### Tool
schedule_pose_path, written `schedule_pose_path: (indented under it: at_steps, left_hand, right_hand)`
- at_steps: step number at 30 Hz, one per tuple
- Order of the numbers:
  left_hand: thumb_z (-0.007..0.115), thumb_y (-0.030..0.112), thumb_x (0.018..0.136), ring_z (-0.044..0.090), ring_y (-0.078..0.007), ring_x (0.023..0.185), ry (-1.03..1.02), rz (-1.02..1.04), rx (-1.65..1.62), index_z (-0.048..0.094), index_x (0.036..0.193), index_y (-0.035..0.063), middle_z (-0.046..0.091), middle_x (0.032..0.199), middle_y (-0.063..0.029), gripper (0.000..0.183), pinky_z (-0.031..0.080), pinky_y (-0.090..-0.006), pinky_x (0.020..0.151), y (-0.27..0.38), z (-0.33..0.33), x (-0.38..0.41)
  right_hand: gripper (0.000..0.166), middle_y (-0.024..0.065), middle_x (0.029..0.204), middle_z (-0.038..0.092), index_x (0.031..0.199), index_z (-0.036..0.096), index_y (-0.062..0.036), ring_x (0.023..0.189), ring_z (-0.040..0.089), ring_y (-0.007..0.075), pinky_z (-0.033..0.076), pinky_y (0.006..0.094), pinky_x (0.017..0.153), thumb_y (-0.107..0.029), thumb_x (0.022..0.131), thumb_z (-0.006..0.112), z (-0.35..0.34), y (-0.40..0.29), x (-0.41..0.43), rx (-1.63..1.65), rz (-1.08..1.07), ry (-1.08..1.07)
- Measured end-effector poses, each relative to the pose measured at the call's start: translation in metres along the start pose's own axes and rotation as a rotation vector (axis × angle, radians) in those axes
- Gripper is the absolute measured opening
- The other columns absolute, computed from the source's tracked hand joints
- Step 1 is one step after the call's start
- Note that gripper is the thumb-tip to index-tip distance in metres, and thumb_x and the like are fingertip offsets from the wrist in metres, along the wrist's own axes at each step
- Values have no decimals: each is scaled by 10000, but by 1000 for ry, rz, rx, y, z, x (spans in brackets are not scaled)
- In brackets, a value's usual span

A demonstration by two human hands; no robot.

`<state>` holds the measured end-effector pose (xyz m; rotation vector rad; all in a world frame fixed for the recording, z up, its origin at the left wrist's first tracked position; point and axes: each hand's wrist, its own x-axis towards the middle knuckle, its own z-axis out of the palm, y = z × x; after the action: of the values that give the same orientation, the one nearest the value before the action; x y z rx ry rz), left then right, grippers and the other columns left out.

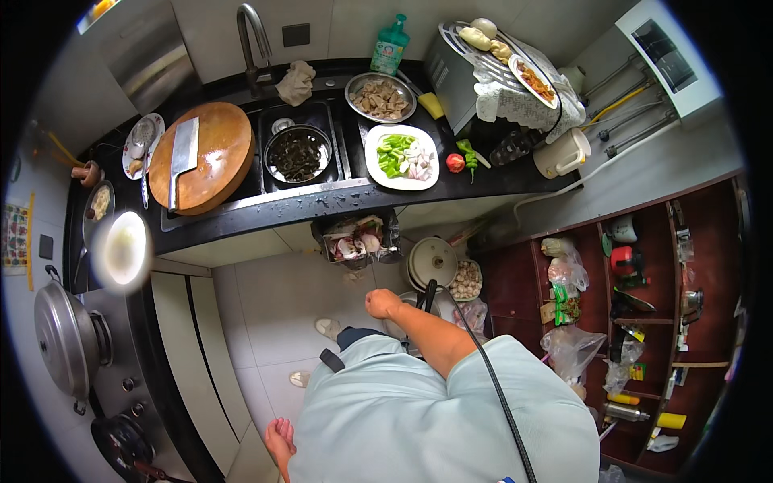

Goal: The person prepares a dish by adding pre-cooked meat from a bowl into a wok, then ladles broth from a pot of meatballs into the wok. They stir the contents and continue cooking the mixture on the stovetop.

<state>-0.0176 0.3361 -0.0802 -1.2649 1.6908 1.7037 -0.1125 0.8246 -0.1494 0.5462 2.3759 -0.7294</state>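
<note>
My right hand (383, 303) hangs over the tiled floor, fingers curled in, with nothing visible in it. Lower down, my left hand (279, 437) is beside my body, half-curled and empty. A lined waste bin (356, 241) with scraps stands by the cabinet, beyond my right hand. On the counter, a cleaver (185, 154) lies across a round wooden chopping board (232, 142). The sink holds a bowl of dark soaked food (298, 154), probably wood ear fungus. To its right are a white plate (400, 182) of cut green peppers and pale pieces and a metal bowl of sliced meat (380, 99).
A lidded pot (432, 261) and a basket of garlic (467, 279) sit on the floor near my right arm. Red shelving (513, 290) flanks the right side. At left, a stove (115, 326) carries a large lidded pot (60, 344). A black cable (492, 368) crosses my body.
</note>
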Motion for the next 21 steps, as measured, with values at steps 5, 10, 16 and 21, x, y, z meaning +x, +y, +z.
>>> schedule_pose_path:
  at_steps: [5,10,16,21]
  left_hand:
    - [511,283,982,615,-308,1163,-1,1,-13,531,1289,21,598,1280,-151,405,511,-400,978,-1,1,3]
    - [511,284,980,621,-303,1150,-7,11,-34,532,1289,19,601,1274,-150,407,516,-391,966,-8,-2,4]
    - [519,283,973,631,-296,1128,3,-10,-25,534,1281,12,608,1258,-145,410,539,-385,919,-16,-4,7]
    - [554,270,959,660,-292,1063,34,-30,-119,556,1234,15,634,1206,-147,375,560,-375,852,-32,-8,18]
  right_hand:
    - [283,175,1061,713,1039,729,-115,1018,661,380,526,457,899,-247,879,537,-8,-7,-1,10,23,-13]
    - [295,175,1066,713,1052,728,-114,1025,659,379,522,457,909,-259,882,536,-6,-9,2,6,5,-20]
    - [304,178,1093,706,1062,729,-112,1040,657,375,523,459,912,-262,886,532,-6,-7,9,8,2,-40]
    - [311,183,1096,703,1056,728,-102,1041,657,377,525,469,903,-282,884,541,-10,-9,18,-137,-93,-82]
